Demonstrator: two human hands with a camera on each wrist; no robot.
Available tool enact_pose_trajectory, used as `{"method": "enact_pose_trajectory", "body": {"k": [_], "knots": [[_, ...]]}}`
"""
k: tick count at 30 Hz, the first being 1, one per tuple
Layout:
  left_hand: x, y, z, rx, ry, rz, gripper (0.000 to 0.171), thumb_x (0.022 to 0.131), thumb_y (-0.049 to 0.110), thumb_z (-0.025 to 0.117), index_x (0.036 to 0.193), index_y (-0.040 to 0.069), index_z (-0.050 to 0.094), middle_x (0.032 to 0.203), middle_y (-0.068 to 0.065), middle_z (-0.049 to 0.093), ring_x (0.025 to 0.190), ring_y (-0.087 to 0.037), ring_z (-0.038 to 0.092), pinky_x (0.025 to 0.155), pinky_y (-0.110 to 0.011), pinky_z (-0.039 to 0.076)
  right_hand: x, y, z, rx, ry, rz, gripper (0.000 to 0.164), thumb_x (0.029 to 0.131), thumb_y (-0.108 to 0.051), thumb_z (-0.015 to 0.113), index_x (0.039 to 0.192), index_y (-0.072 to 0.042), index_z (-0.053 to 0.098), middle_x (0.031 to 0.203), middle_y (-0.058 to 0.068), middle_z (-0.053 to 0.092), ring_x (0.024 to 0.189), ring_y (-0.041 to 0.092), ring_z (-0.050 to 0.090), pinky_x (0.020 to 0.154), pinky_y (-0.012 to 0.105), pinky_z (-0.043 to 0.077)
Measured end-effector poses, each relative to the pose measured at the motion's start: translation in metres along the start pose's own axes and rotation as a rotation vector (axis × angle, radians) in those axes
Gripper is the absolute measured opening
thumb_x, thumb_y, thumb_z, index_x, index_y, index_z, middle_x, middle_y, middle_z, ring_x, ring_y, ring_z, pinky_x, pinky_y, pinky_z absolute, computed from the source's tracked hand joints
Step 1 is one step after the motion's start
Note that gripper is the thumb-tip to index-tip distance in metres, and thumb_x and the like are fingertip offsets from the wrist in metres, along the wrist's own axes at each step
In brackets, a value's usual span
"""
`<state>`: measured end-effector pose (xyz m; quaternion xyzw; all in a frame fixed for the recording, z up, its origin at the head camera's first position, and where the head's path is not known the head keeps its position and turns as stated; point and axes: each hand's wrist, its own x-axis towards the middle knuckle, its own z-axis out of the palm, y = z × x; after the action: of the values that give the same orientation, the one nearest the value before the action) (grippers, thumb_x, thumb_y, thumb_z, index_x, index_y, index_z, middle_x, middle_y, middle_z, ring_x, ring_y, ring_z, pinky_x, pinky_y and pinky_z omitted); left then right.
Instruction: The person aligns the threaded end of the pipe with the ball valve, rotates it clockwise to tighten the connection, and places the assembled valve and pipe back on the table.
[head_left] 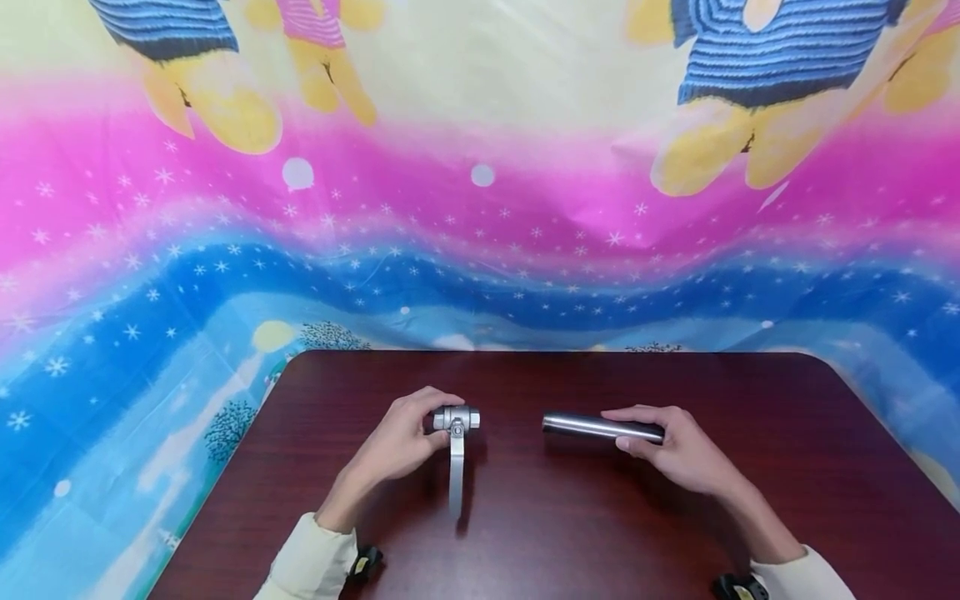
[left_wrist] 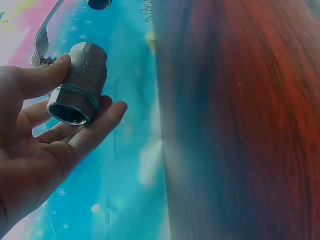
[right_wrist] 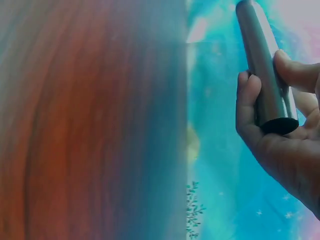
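My left hand grips a metal ball valve by its left end, thumb in front and fingers behind. The valve's flat lever handle points toward me. In the left wrist view, the valve body shows its open threaded end, pinched between thumb and fingers. My right hand holds a smooth metal pipe near its right end, and its other end points left at the valve. A gap separates pipe and valve. In the right wrist view, fingers and thumb wrap the pipe, whose near end looks dark.
Both hands are above a dark reddish wooden table with rounded far corners. Behind it hangs a colourful cloth printed with snowflakes and bears. Black straps with small devices sit at the cuffs of the pale sleeves.
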<state>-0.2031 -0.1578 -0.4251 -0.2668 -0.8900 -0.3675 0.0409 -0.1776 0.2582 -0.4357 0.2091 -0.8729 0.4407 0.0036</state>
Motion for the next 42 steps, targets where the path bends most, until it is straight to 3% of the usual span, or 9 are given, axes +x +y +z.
{"method": "enact_pose_trajectory", "body": {"k": [6, 10, 14, 17, 19, 25, 30, 35, 42], "knots": [[-0.001, 0.010, -0.005, -0.029, 0.027, -0.025, 0.048, 0.089, -0.002, 0.076, 0.133, 0.014, 0.074, 0.121, 0.001, 0.073, 0.067, -0.011, 0.050, 0.066, -0.024, 0.046, -0.003, -0.009, -0.003, 0.109, 0.038, -0.055, 0.035, 0.099, -0.007, 0.075, 0.134, -0.004, 0.075, 0.123, 0.021, 0.072, 0.075, 0.021, 0.070, 0.067, 0.032, 0.062], [-0.001, 0.017, -0.006, -0.063, 0.052, -0.043, 0.047, 0.089, -0.001, 0.077, 0.134, 0.014, 0.074, 0.123, 0.001, 0.073, 0.073, -0.017, 0.056, 0.067, -0.024, 0.047, -0.002, -0.014, -0.004, 0.136, 0.072, -0.045, 0.036, 0.099, -0.006, 0.075, 0.134, -0.005, 0.075, 0.126, 0.020, 0.073, 0.079, 0.020, 0.076, 0.070, 0.031, 0.063], [0.001, 0.023, -0.007, -0.095, 0.088, -0.040, 0.046, 0.089, -0.002, 0.077, 0.133, 0.014, 0.075, 0.124, 0.000, 0.073, 0.082, -0.026, 0.061, 0.068, -0.025, 0.048, 0.000, -0.019, -0.006, 0.156, 0.102, -0.027, 0.036, 0.098, -0.007, 0.076, 0.134, -0.004, 0.075, 0.128, 0.001, 0.076, 0.085, 0.017, 0.081, 0.075, 0.026, 0.063], [0.003, 0.026, -0.008, -0.100, 0.109, -0.035, 0.046, 0.090, -0.002, 0.078, 0.132, 0.015, 0.075, 0.124, 0.001, 0.074, 0.084, -0.026, 0.062, 0.069, -0.028, 0.051, 0.001, -0.022, -0.009, 0.163, 0.126, -0.038, 0.036, 0.097, -0.005, 0.077, 0.134, -0.003, 0.075, 0.123, -0.018, 0.074, 0.089, 0.014, 0.080, 0.076, 0.023, 0.063], [0.005, 0.029, -0.008, -0.102, 0.121, -0.028, 0.046, 0.089, -0.002, 0.078, 0.131, 0.015, 0.076, 0.124, 0.001, 0.074, 0.086, -0.022, 0.062, 0.070, -0.031, 0.053, 0.002, -0.024, -0.011, 0.160, 0.139, -0.050, 0.036, 0.097, -0.003, 0.076, 0.133, -0.002, 0.075, 0.122, -0.024, 0.073, 0.091, 0.011, 0.079, 0.076, 0.023, 0.062], [0.010, 0.036, -0.008, -0.110, 0.152, 0.008, 0.048, 0.087, -0.004, 0.079, 0.130, 0.016, 0.076, 0.122, 0.000, 0.075, 0.086, -0.014, 0.060, 0.072, -0.029, 0.054, 0.004, -0.031, -0.014, 0.143, 0.165, -0.078, 0.036, 0.095, -0.001, 0.077, 0.131, -0.001, 0.076, 0.122, -0.023, 0.073, 0.094, 0.004, 0.075, 0.074, 0.022, 0.061], [0.014, 0.044, -0.008, -0.128, 0.164, 0.018, 0.050, 0.087, -0.006, 0.078, 0.131, 0.016, 0.076, 0.119, -0.003, 0.076, 0.081, -0.019, 0.059, 0.069, -0.024, 0.049, 0.006, -0.037, -0.013, 0.115, 0.180, -0.089, 0.035, 0.095, -0.003, 0.078, 0.130, -0.004, 0.077, 0.122, -0.023, 0.073, 0.100, 0.003, 0.072, 0.074, 0.021, 0.059], [0.017, 0.051, -0.009, -0.180, 0.174, 0.028, 0.050, 0.087, -0.009, 0.076, 0.132, 0.013, 0.075, 0.121, -0.005, 0.076, 0.090, -0.025, 0.065, 0.076, -0.031, 0.058, 0.009, -0.042, -0.014, 0.132, 0.196, -0.097, 0.034, 0.095, -0.002, 0.078, 0.130, -0.004, 0.077, 0.123, -0.022, 0.074, 0.100, 0.003, 0.072, 0.072, 0.021, 0.058], [0.022, 0.056, -0.007, -0.263, 0.183, 0.054, 0.052, 0.086, -0.014, 0.073, 0.132, 0.010, 0.075, 0.125, -0.008, 0.075, 0.095, -0.022, 0.067, 0.086, -0.036, 0.064, 0.012, -0.047, -0.015, 0.142, 0.205, -0.103, 0.034, 0.095, -0.002, 0.078, 0.130, -0.006, 0.078, 0.123, -0.020, 0.074, 0.096, 0.006, 0.070, 0.067, 0.023, 0.056]]}}
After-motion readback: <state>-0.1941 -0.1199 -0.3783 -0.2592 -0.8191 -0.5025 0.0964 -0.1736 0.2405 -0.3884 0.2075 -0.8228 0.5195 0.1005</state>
